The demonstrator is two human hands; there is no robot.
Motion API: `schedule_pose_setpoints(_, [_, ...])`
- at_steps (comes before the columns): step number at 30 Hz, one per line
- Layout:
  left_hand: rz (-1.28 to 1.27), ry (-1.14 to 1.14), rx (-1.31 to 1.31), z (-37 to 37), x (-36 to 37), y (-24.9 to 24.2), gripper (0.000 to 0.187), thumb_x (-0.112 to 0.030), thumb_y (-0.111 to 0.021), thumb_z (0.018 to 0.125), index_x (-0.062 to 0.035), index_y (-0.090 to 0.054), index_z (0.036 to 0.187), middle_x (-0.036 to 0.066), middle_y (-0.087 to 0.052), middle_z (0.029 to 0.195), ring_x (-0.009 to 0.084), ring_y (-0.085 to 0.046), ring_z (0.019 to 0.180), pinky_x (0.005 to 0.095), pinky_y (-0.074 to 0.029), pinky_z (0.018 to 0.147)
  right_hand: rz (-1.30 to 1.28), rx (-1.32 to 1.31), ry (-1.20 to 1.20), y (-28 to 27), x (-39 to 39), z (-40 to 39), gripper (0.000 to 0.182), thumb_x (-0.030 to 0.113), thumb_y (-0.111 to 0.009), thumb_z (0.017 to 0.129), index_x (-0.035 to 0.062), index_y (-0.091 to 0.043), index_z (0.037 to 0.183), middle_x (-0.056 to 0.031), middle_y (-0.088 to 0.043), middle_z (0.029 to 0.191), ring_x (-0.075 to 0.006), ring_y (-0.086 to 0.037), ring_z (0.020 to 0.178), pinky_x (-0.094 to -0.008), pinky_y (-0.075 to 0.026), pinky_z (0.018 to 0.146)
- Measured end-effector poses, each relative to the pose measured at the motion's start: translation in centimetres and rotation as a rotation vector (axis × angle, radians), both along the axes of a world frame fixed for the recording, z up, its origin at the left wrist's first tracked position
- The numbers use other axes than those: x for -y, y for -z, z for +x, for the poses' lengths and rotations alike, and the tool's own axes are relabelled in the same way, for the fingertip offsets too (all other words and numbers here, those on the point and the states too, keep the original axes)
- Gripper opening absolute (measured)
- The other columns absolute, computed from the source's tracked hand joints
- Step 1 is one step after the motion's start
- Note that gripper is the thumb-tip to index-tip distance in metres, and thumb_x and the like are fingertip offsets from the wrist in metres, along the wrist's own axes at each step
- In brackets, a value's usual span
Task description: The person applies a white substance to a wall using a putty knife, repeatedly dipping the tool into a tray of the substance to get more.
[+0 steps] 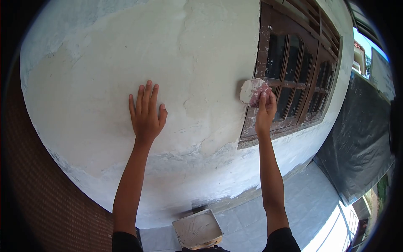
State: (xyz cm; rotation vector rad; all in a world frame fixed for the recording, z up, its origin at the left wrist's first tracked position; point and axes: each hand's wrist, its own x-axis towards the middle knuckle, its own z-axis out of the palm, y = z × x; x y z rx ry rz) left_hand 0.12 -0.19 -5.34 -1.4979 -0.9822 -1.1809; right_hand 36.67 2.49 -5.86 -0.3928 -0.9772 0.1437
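And here's the wall, filling most of the view, pale and patchy, smooth cream above and chalky white lower down. Dark brown woven-looking material runs down the left side, and below the wall there's the grey floor. Over to the right, a brown wooden window with paned shutters, its frame spattered white, and beyond it a black sheet hangs down to the floor.

Down at the bottom, between the two forearms, sits a shallow tray spread with pale paste. Now the hands! The left hand is up against the wall, back to us, fingers spread and holding nothing. The right hand is out by the window, thumb and fingers pinching a reddish block caked with whitish paste. That block overlaps the window's left edge; whether it touches the surface, I can't tell.
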Motion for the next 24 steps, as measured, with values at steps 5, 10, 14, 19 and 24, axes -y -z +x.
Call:
schedule_pose_setpoints(5, [-0.009, -0.01, 0.001, 0.0, 0.2, -0.1, 0.054, -0.02, -0.054, 0.09, -0.0098, -0.044, 0.143, 0.008, -0.041, 0.15, 0.0274, -0.036, 0.141, 0.0544, -0.02, 0.116, -0.195, -0.189, 0.155, 0.4, -2.1, 2.0, 0.035, 0.027, -0.054, 0.102, -0.0013, -0.053, 0.123, -0.0056, -0.062, 0.112, -0.0111, -0.058, 0.099, -0.0269, -0.047, 0.087])
schedule_pose_setpoints(10, [-0.001, 0.004, 0.001, 0.0, -0.1, 0.1, 0.054, -0.02, -0.054, 0.09, -0.01, -0.044, 0.143, 0.008, -0.041, 0.15, 0.0274, -0.036, 0.141, 0.0546, -0.02, 0.116, -0.019, -0.02, -0.028, 0.2, -0.8, 0.4, 0.03, 0.02, -0.05, 0.103, -0.0022, -0.052, 0.124, -0.0086, -0.062, 0.109, -0.0137, -0.057, 0.104, -0.0257, -0.047, 0.086])
schedule_pose_setpoints(14, [-0.013, 0.001, 0.002, 0.0, 0.0, 0.2, 0.054, -0.021, -0.054, 0.09, -0.0103, -0.044, 0.143, 0.008, -0.041, 0.151, 0.0275, -0.035, 0.141, 0.0546, -0.02, 0.116, -0.281, -0.229, 0.116, 0.5, -1.9, 2.4, 0.034, 0.025, -0.055, 0.102, -0.0013, -0.053, 0.124, -0.0069, -0.062, 0.111, -0.0138, -0.06, 0.096, -0.0279, -0.049, 0.082])
schedule_pose_setpoints(19, [-0.006, -0.008, 0.006, 0.0, 0.0, 0.1, 0.054, -0.02, -0.053, 0.091, -0.0104, -0.044, 0.143, 0.008, -0.041, 0.15, 0.0274, -0.036, 0.141, 0.0546, -0.02, 0.116, -0.03, -0.105, -0.041, 0.1, -0.2, 1.0, 0.035, 0.024, -0.054, 0.102, -0.0018, -0.052, 0.126, -0.0052, -0.062, 0.109, -0.0116, -0.059, 0.096, -0.0264, -0.047, 0.085])
schedule_pose_setpoints(24, [-0.012, 0.009, 0.001, -0.1, 0.0, 0.2, 0.054, -0.021, -0.053, 0.091, -0.0106, -0.044, 0.143, 0.008, -0.041, 0.15, 0.0272, -0.035, 0.141, 0.0544, -0.02, 0.116, -0.218, 0.086, 0.087, 0.2, -0.9, 0.8, 0.034, 0.024, -0.055, 0.102, -0.0018, -0.053, 0.124, -0.0047, -0.061, 0.11, -0.0109, -0.058, 0.097, -0.025, -0.047, 0.088])
